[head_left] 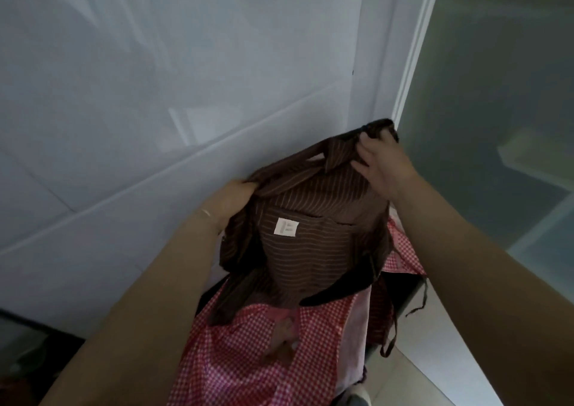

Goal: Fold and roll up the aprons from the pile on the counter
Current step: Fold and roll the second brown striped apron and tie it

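A brown apron (313,250) with thin pale stripes and a small white label hangs in the air in front of me. My left hand (231,199) grips its upper left edge. My right hand (383,165) pinches its bunched upper right corner, held higher and farther out. Dark ties (419,300) dangle from its right side. Below it lies a red-and-white checked apron (248,359), spread over the pile; what it lies on is hidden.
A white glossy wall (155,95) rises close behind the aprons. A frosted glass panel (497,95) in a white frame stands to the right. A pale surface (435,359) shows at the lower right, and dark objects sit at the lower left.
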Demonstrator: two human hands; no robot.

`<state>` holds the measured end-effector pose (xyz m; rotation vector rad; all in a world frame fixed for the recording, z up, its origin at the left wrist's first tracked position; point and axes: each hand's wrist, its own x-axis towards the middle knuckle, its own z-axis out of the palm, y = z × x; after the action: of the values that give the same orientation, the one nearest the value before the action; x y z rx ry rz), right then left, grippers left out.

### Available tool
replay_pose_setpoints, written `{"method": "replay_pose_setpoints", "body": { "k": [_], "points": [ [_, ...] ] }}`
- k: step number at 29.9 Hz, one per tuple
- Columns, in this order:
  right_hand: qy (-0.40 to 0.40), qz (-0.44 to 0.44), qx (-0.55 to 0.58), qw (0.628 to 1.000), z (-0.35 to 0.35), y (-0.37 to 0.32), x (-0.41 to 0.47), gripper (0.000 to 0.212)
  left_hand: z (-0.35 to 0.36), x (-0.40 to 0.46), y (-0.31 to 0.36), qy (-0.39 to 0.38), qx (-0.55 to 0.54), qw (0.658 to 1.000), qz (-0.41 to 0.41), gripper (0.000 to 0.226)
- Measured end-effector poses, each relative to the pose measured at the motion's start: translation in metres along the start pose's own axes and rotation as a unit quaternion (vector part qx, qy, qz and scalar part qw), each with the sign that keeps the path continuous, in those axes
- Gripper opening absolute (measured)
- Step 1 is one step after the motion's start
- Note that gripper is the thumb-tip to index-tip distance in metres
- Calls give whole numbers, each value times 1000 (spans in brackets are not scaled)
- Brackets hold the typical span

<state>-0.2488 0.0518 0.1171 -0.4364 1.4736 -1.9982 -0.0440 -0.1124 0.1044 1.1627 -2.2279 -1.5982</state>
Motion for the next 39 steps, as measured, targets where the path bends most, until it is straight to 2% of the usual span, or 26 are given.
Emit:
{"method": "replay_pose_setpoints", "body": {
  "k": [2,4,6,7,8,10,12,14,15,16,17,19,20,21,22,24,26,28,29,30,32,33,34,36,37,39],
  "points": [
    [-39,-62,-214,974,6,13,-9,91,7,-2,15,-17,-76,996,-33,17],
    [-147,-131,-439,877,13,24,-20,111,14,-3,27,-33,-141,987,-63,23],
    [-230,-140,-579,769,24,33,-31,118,17,-3,36,-42,-221,971,-75,29],
    [-224,-152,-599,754,28,38,-35,118,18,-2,39,-49,-271,959,-74,30],
    [-189,-176,-586,768,32,40,-42,114,19,-2,42,-55,-317,944,-71,31],
    [-86,-248,-498,827,31,48,-51,93,21,-6,48,-67,-396,914,-62,39],
    [-39,-242,-424,872,25,57,-61,66,22,-12,54,-90,-451,887,-38,49],
    [-102,-112,-284,947,15,66,-71,58,25,-16,58,-120,-471,874,-7,59],
    [-136,-24,-220,966,9,74,-74,64,27,-17,60,-127,-480,868,9,60],
    [-165,45,-190,967,5,79,-77,69,30,-18,60,-131,-488,863,27,59],
    [-180,73,-211,958,3,87,-75,67,33,-18,59,-136,-483,864,45,54],
    [-157,51,-243,956,3,99,-70,40,39,-17,55,-126,-441,886,64,40],
    [-101,32,-241,965,6,99,-66,27,42,-15,52,-120,-409,902,64,40],
    [-48,21,-225,973,8,92,-67,22,45,-12,48,-116,-363,922,63,49],
    [-3,22,-206,978,8,85,-62,21,46,-10,44,-107,-293,948,69,68],
    [36,30,-193,980,7,66,-53,16,51,-9,30,-66,-94,989,93,108],
    [35,56,-191,979,3,48,-41,12,56,-8,13,-38,74,988,132,125],
    [40,84,-144,985,2,30,-32,23,61,-11,-1,-81,199,965,148,132],
    [41,89,-132,986,2,20,-29,28,65,-15,-5,-85,242,953,161,127],
    [41,93,-136,985,2,13,-24,30,67,-16,-8,-54,253,948,183,113],
    [30,95,-145,984,1,-2,-15,25,69,-15,-7,64,173,958,221,51],
    [37,93,-148,984,0,-8,-11,27,69,-14,-1,118,111,964,212,19],
    [56,77,-171,981,-2,-9,-5,33,68,-15,9,143,48,969,194,7],
    [97,4,-290,952,-3,-6,-1,53,65,-12,25,154,-11,975,161,20],
    [109,-64,-343,931,1,-6,-8,60,62,-11,35,155,-9,975,160,22],
    [84,-193,-355,911,12,4,-30,63,59,-10,50,158,51,970,179,28]
  ]
}}
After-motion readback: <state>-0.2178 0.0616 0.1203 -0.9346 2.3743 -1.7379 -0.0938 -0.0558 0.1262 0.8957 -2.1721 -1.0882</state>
